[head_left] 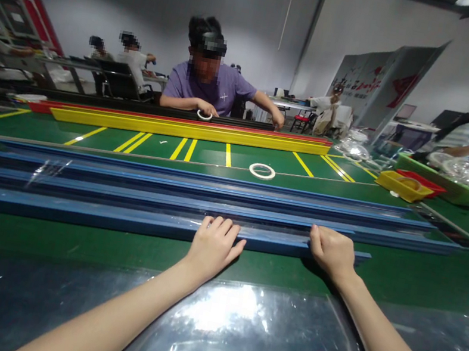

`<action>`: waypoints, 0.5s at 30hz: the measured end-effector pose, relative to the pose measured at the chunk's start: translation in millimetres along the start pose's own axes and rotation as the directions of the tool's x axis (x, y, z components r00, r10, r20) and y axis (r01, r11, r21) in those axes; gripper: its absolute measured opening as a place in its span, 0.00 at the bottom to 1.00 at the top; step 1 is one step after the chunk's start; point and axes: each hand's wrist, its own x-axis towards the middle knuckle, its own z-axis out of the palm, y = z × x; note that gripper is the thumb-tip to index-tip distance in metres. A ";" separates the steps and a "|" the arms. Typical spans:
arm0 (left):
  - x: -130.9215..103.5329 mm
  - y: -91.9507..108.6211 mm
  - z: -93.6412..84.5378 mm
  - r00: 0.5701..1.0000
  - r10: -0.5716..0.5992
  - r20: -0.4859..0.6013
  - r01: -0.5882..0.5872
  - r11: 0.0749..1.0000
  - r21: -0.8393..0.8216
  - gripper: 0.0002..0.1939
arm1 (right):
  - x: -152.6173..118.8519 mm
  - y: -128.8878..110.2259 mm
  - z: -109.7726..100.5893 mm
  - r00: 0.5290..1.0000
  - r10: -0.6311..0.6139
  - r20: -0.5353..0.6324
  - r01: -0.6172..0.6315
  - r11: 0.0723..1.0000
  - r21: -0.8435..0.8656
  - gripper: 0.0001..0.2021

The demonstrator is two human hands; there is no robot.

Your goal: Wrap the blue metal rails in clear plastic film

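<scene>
Nearest to me lies a long blue channel strip (pixel 118 216), side by side with several more blue strips (pixel 196 186) on the green table. My left hand (pixel 213 245) rests across the wall of this nearest strip, fingers stretched over its edge and thumb apart. Farther right, close to the strip's end, my right hand (pixel 332 252) is closed, thumb against the curled fingers at the inner side of the wall. Whatever it pinches is hidden. Clear film glints inside the channels. Below my forearms, a wide transparent plastic sheet (pixel 258 349) lies flat, reflecting the lights.
A white tape ring (pixel 262 171) lies beyond the blue strips. Yellow strips (pixel 188 130) and red ones stand before a person in a purple shirt (pixel 214 87). At right are a yellow tray (pixel 402 187) and a green bin (pixel 462 193) holding wrapped rolls.
</scene>
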 end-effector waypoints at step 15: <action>0.2 -0.3 -2.1 0.998 0.027 0.048 -0.029 0.998 0.051 0.13 | 2.3 -0.7 -4.1 0.999 -0.045 0.030 0.043 0.998 0.054 0.25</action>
